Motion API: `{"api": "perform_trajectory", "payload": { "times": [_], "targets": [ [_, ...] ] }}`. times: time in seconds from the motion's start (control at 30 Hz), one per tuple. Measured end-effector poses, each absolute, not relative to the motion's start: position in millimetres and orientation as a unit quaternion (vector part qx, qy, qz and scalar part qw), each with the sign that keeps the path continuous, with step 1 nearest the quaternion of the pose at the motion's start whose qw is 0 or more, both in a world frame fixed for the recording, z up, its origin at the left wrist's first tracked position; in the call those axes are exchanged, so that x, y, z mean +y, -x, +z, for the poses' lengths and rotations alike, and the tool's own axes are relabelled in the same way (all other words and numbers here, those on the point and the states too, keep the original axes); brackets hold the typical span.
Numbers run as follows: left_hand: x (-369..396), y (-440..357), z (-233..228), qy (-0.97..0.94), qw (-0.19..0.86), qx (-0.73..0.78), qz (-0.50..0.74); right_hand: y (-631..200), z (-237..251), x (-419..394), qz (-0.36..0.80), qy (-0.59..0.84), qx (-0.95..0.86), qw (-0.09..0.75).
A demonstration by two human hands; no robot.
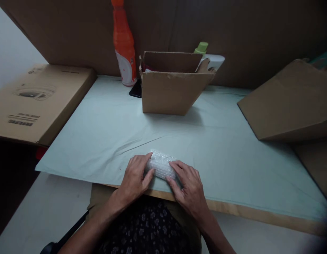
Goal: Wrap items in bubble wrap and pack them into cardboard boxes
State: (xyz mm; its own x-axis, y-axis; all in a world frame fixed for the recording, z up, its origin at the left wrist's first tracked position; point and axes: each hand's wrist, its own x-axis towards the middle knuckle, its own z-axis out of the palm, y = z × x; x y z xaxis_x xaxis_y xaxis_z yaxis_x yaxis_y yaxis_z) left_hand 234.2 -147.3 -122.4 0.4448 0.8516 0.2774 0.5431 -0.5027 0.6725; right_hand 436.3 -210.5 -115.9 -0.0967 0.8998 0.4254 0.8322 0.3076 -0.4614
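Head view. A bubble-wrapped bundle lies on the pale green sheet covering the table, close to the near edge at 6 o'clock. The left hand rests on the bundle's left end, fingers curled against it; the right hand presses the right end, fingertips on the wrap. Both hands grasp the bundle between them. An open cardboard box stands at 12 o'clock, well apart from the bundle, with bare sheet between. An orange bottle stands upright just beside the box at 11 o'clock. A flat carton borders the sheet at 9 o'clock; a tilted cardboard piece overlaps its edge at 3 o'clock.
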Motion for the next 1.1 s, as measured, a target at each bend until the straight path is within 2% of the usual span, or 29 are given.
{"api": "perform_trajectory", "payload": {
  "times": [0.1,0.17,0.33,0.43,0.6,0.77,0.83,1.0,1.1],
  "targets": [
    [-138,-240,-125,-0.787,0.244,0.473,0.311,-434,-118,-207,0.015,0.580,-0.761,0.291],
    [-142,-240,-124,-0.750,0.284,0.491,0.340,-434,-120,-202,0.015,0.575,-0.769,0.277],
    [-171,-238,-127,-0.567,0.509,0.497,0.416,-434,-123,-194,0.074,0.604,-0.703,0.369],
    [-177,-242,-127,-0.490,0.629,0.449,0.404,-430,-119,-198,0.138,0.580,-0.695,0.403],
    [-168,-248,-116,-0.478,0.679,0.425,0.360,-442,-112,-206,0.260,0.550,-0.668,0.429],
    [-166,-254,-112,-0.599,0.585,0.430,0.337,-460,-107,-198,0.534,0.487,-0.550,0.418],
    [-159,-255,-109,-0.670,0.530,0.405,0.327,-461,-106,-194,0.595,0.465,-0.505,0.417],
    [-104,-252,-66,-0.801,0.378,0.324,0.331,-469,-107,-190,0.627,0.474,-0.458,0.416],
    [-43,-262,-28,-0.840,0.197,0.316,0.396,-481,-105,-191,0.598,0.502,-0.470,0.412]
  ]
}}
